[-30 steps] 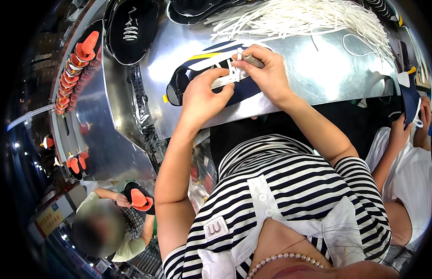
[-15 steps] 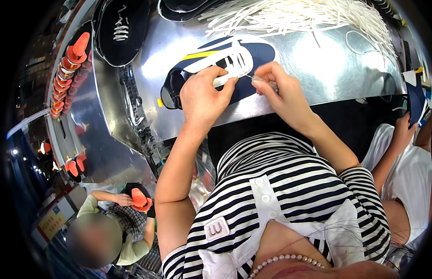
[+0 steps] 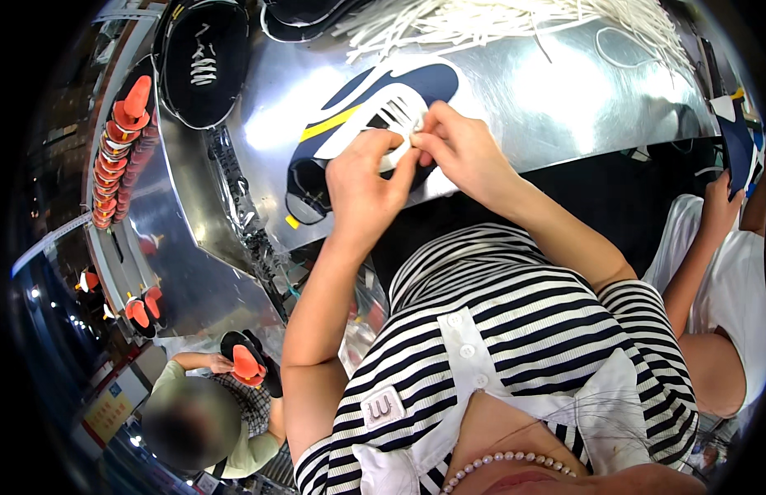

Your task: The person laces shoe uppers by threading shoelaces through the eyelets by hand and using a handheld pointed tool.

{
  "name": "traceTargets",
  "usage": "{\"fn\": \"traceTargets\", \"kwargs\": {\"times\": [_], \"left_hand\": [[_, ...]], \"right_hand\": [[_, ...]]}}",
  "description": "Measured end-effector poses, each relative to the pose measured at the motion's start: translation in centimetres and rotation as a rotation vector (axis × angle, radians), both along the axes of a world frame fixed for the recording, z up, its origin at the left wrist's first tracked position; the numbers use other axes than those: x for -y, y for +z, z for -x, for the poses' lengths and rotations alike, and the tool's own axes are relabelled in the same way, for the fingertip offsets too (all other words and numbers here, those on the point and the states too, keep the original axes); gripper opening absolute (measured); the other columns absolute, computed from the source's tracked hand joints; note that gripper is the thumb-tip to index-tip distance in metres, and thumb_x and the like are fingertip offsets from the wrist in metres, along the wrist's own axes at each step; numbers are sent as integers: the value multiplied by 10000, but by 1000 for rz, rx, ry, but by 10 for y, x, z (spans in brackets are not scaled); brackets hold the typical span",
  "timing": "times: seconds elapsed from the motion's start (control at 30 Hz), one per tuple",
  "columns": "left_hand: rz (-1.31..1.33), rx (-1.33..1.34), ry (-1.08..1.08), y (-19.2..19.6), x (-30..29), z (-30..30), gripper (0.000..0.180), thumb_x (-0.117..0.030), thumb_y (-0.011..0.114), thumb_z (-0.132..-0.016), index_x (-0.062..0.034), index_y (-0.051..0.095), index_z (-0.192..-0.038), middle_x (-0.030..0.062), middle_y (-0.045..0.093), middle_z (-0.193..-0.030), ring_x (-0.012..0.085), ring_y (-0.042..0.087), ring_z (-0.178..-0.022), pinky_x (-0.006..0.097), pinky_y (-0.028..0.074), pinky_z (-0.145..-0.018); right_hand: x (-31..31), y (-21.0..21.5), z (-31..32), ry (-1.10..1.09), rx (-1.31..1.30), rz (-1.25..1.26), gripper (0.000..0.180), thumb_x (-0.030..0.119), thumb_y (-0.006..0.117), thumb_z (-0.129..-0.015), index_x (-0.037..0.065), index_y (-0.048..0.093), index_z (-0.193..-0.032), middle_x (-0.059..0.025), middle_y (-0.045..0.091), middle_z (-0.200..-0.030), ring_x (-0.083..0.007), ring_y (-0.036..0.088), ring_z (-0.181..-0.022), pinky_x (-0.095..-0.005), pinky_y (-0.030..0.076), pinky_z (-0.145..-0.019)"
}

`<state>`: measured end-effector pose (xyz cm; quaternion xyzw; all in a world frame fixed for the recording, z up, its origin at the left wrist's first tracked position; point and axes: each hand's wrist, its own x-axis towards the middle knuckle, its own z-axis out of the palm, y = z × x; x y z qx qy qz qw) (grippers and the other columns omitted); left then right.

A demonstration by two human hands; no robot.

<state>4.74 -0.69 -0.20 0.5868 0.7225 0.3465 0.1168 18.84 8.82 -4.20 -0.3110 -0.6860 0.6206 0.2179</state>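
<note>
A navy and white shoe (image 3: 436,82) with a yellow stripe lies on the metal table, its toe pointing away to the right. White laces (image 3: 393,114) run in rows across its opening. My left hand (image 3: 368,177) grips the near edge of the shoe's lacing area, thumb and index finger closed on it. Beside that thumb, the fingertips of my right hand (image 3: 465,153) pinch the white shoelace at the eyelet edge. The two hands' fingertips nearly meet, and the fingers hide most of the pinched lace end.
A heap of loose white laces (image 3: 490,25) covers the table's far side. Black shoes (image 3: 203,70) lie at far left, by a rack of orange-lined pieces (image 3: 119,157). A co-worker (image 3: 247,429) at lower left holds an orange-lined shoe; another person's hand (image 3: 719,198) holds a navy shoe at right.
My right hand has moved left, up to my left fingertips. The white lace loops standing over the shoe's opening now lie flatter. The view has shifted slightly.
</note>
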Motion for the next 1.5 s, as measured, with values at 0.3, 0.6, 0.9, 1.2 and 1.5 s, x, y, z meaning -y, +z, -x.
{"fn": "traceTargets", "kwargs": {"times": [0.3, 0.6, 0.9, 1.2, 1.5], "left_hand": [[-201, -409, -53, 5, 25, -3, 169, -3, 785, -726, -46, 654, -824, 71, 553, -683, 255, 545, -614, 359, 417, -545], [-298, -505, -84, -1, 34, -3, 178, 14, 759, -717, -43, 662, -855, 69, 539, -673, 242, 549, -622, 345, 434, -546], [-91, -271, -108, 2, 28, 4, 168, -83, 794, -763, -32, 669, -864, 87, 582, -712, 273, 575, -650, 367, 448, -579], [201, 405, 147, 17, 29, 18, 718, -328, 687, -935, 20, 283, -1415, 233, 695, -967, 392, 684, -855, 408, 525, -744], [32, 195, 439, -10, 17, 11, 506, -362, 779, -823, -20, 617, -1159, 202, 699, -948, 376, 651, -888, 447, 494, -789]], "right_hand": [[-38, 85, -34, 40, 67, -513, 208, 83, 649, -897, 32, 635, -1098, -69, 715, -872, -197, 688, -732, -323, 530, -639], [-20, 38, 22, 428, 271, -569, 211, 122, 680, -833, 23, 663, -1019, -114, 719, -794, -278, 714, -743, -376, 536, -615], [-85, 91, 8, -5, -349, -272, 183, 186, 679, -919, 39, 739, -1010, -45, 750, -908, -112, 700, -865, -273, 545, -805], [-37, 30, 31, 139, -90, 109, 122, 83, 724, -876, 15, 731, -976, -23, 713, -880, -73, 641, -830, -235, 518, -778], [-28, 28, 44, 166, 30, -52, 137, 113, 717, -894, 23, 731, -996, -31, 718, -833, -77, 649, -789, -241, 516, -721]]}}
